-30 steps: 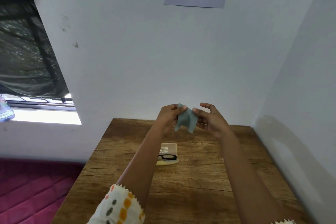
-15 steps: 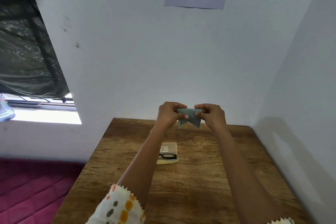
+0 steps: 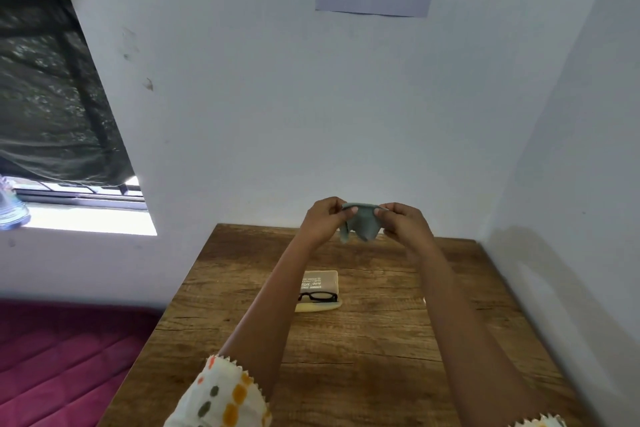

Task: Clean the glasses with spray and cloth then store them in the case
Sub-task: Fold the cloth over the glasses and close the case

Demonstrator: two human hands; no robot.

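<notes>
A small grey-green cloth [image 3: 360, 222] hangs in the air above the far end of the wooden table [image 3: 381, 350]. My left hand [image 3: 323, 218] pinches its upper left edge and my right hand [image 3: 403, 222] pinches its upper right edge. Below my left forearm lies an open pale yellow case [image 3: 320, 288] with black-framed glasses [image 3: 318, 297] resting in it. Its lid, printed with text, is tipped back toward the wall. No spray bottle shows in this view.
White walls close off the table at the back and on the right. A dark red mattress [image 3: 62, 364] lies on the floor to the left. A window with a dark cover [image 3: 52, 97] is at the upper left.
The cloth hung loosely between my hands a second ago. Both hands have taken its top edge and drawn it out flat between them, slightly higher.
</notes>
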